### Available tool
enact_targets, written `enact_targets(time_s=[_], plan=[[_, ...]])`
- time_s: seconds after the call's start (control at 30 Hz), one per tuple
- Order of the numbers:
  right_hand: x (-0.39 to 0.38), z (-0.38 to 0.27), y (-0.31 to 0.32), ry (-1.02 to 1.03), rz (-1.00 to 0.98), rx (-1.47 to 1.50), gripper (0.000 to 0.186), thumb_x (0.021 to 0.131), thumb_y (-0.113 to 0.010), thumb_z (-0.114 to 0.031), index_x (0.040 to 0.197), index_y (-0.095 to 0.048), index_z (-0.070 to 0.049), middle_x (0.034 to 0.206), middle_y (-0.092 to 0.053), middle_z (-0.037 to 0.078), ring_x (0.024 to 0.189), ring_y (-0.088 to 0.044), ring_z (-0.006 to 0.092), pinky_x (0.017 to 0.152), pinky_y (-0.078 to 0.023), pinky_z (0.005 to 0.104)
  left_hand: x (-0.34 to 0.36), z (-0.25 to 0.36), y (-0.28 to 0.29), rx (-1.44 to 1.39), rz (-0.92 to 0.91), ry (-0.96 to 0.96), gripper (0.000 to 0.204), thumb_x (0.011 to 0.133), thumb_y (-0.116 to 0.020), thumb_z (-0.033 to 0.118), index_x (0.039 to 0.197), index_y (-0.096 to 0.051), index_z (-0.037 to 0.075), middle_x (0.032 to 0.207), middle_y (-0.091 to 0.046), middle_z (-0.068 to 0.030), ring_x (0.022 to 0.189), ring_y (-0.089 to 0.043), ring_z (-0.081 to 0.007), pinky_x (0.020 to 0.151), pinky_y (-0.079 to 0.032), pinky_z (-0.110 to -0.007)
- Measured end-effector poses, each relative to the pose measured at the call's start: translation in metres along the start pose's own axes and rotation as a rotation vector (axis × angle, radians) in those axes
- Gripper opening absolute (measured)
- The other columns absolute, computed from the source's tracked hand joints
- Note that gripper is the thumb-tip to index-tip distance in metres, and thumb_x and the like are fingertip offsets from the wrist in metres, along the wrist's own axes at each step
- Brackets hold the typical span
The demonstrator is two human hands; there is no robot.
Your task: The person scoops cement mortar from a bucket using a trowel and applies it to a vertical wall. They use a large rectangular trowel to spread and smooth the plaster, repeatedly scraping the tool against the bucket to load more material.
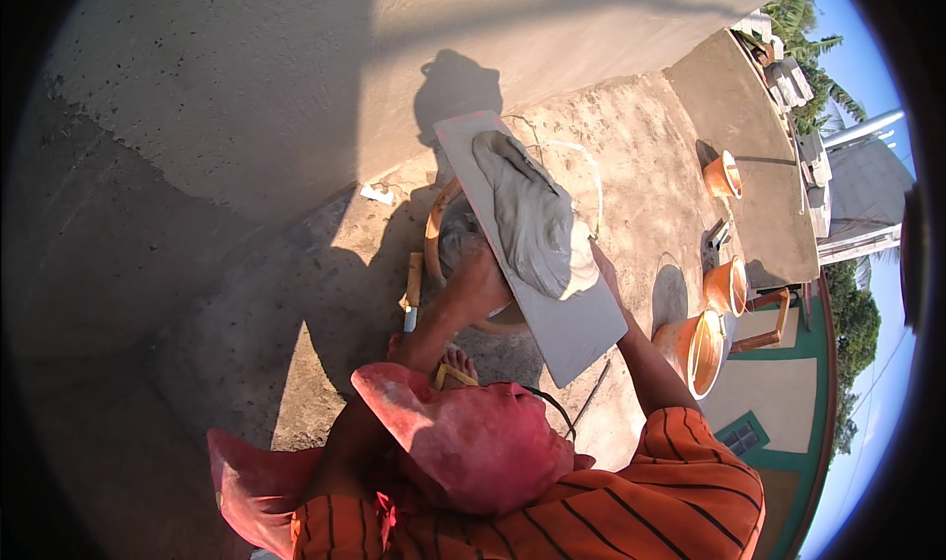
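Note:
A long grey mortar board bears a thick heap of wet grey mortar. It lies slantwise over an orange bucket, which holds more grey mortar. At the board's left edge is my left hand, closed against it, its fingertips hidden beneath. My right hand grips the opposite edge, fingers partly behind the board. Beside the bucket on the left is a tool with a wooden handle; its kind is unclear. Dusty red cloth fills the near middle, below a foot.
A plastered wall rises on the far left, over a concrete floor. Several orange buckets stand at the right, one near bucket lying nearest a wooden frame. A small white scrap lies by the wall.

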State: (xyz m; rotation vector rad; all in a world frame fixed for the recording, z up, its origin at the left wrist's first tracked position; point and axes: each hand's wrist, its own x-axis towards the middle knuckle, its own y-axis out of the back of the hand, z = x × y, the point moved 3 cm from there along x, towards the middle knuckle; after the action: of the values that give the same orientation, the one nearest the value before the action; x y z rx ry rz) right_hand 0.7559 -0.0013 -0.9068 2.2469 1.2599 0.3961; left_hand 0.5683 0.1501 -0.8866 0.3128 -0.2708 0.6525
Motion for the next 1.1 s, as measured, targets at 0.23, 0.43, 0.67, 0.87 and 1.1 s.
enact_targets(time_s=[0.23, 0.43, 0.67, 0.87, 1.1], plan=[[-0.033, 0.024, 0.002, 0.007, -0.005, -0.094, 0.042, 0.077, -0.065, -0.018, 0.114, -0.049, -0.003, 0.104, -0.055, 0.017, 0.097, -0.054, 0.0370, 0.081, -0.046, 0.0408, 0.000, -0.001, -0.002, -0.024, 0.034, -0.066, 0.041, 0.075, -0.065, 0.022, 0.110, -0.060, 0.002, 0.111, -0.060, -0.0213, 0.103, -0.056, -0.0393, 0.089, -0.045, -0.042], [-0.046, -0.023, 0.011, 0.227, 0.010, -0.481, 0.040, 0.075, -0.067, -0.016, 0.109, -0.049, -0.003, 0.095, -0.054, 0.018, 0.089, -0.054, 0.0384, 0.074, -0.045, 0.0431, 0.000, -0.004, -0.002, -0.017, 0.057, -0.059, 0.041, 0.074, -0.065, 0.021, 0.109, -0.060, 0.000, 0.108, -0.061, -0.0226, 0.100, -0.057, -0.0405, 0.089, -0.045, -0.043], [-0.031, -0.029, 0.022, 0.097, 0.131, -0.532, 0.043, 0.074, -0.071, -0.015, 0.107, -0.048, -0.003, 0.093, -0.054, 0.019, 0.087, -0.054, 0.0406, 0.072, -0.044, 0.0450, -0.001, -0.013, -0.011, -0.003, -0.006, -0.062, 0.040, 0.075, -0.063, 0.022, 0.108, -0.060, 0.000, 0.107, -0.061, -0.0226, 0.099, -0.058, -0.0401, 0.087, -0.046, -0.043], [-0.021, -0.028, 0.013, 0.012, 0.035, -0.497, 0.037, 0.075, -0.066, -0.016, 0.106, -0.051, -0.002, 0.095, -0.057, 0.020, 0.088, -0.057, 0.0407, 0.073, -0.046, 0.0432, -0.003, -0.011, -0.008, 0.033, 0.027, -0.165, 0.039, 0.075, -0.064, 0.022, 0.107, -0.060, 0.000, 0.106, -0.061, -0.0220, 0.098, -0.058, -0.0390, 0.086, -0.046, -0.043], [-0.026, -0.014, 0.020, 0.110, -0.265, -0.574, 0.035, 0.071, -0.069, -0.021, 0.101, -0.062, -0.004, 0.093, -0.064, 0.016, 0.088, -0.061, 0.0353, 0.075, -0.048, 0.0404, -0.005, -0.012, -0.014, 0.032, 0.217, -0.171, 0.039, 0.076, -0.065, 0.023, 0.106, -0.059, -0.001, 0.103, -0.061, -0.0221, 0.095, -0.058, -0.0402, 0.083, -0.046, -0.044]])
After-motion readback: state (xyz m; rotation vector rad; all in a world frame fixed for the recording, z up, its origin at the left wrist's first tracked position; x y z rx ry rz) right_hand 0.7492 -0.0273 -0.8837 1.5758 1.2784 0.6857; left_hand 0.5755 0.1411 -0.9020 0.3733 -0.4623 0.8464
